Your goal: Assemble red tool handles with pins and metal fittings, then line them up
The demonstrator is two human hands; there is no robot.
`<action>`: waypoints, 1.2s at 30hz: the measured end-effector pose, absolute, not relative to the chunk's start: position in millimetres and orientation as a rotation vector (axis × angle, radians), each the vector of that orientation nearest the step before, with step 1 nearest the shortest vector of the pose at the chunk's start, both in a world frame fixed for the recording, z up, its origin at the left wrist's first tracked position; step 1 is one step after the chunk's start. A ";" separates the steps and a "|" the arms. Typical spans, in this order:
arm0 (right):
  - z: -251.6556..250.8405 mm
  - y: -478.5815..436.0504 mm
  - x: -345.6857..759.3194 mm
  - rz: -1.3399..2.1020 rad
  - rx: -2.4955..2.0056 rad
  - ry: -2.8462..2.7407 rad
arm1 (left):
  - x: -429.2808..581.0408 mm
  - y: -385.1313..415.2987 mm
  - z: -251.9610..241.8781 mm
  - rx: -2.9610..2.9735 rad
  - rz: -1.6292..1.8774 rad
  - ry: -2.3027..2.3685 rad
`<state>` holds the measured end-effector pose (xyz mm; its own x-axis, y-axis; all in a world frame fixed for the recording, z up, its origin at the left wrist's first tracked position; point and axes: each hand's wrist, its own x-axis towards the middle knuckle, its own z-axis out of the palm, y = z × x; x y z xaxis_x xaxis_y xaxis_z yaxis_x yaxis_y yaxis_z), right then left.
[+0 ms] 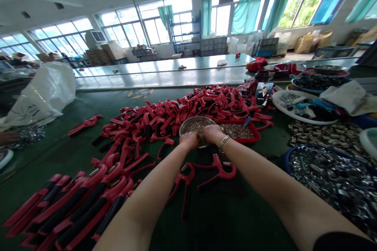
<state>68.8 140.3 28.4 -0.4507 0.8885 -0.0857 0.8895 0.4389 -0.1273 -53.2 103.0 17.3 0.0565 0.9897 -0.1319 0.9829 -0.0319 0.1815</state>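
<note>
A heap of red handles (176, 113) covers the middle of the green tabletop (73, 149), and more lie in a row at the near left (67, 208). A phone (263, 93) stands propped behind the heap. A white bag (44, 94) slumps far left. A blue basin (290, 157) of metal parts sits right.

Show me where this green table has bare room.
Bare green tabletop lies between the white plastic bag and the pile of red-handled tools, and near the edge between the forearms. The long shiny metal bench behind is mostly bare. Crowded: around the round steel bowl, the blue basin of metal parts.
</note>
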 end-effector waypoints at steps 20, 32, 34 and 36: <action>4.6 72.7 161.7 -0.881 1.943 3.114 | -52.2 108.4 10.5 2.181 0.172 1.930; -23.2 26.8 186.4 -1.243 2.212 2.986 | -49.5 99.8 11.7 2.137 0.270 2.083; -25.1 26.6 187.5 -1.263 2.213 2.987 | -50.8 97.5 12.5 2.108 0.294 2.106; -26.8 26.2 189.1 -1.272 2.213 3.000 | -50.3 94.4 14.3 2.092 0.330 2.112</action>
<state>189.1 26.2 -26.8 -0.1627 0.9578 0.2368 0.4957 0.2868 -0.8198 -50.3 94.4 14.3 -0.0159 0.9987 0.0478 0.9657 0.0029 0.2596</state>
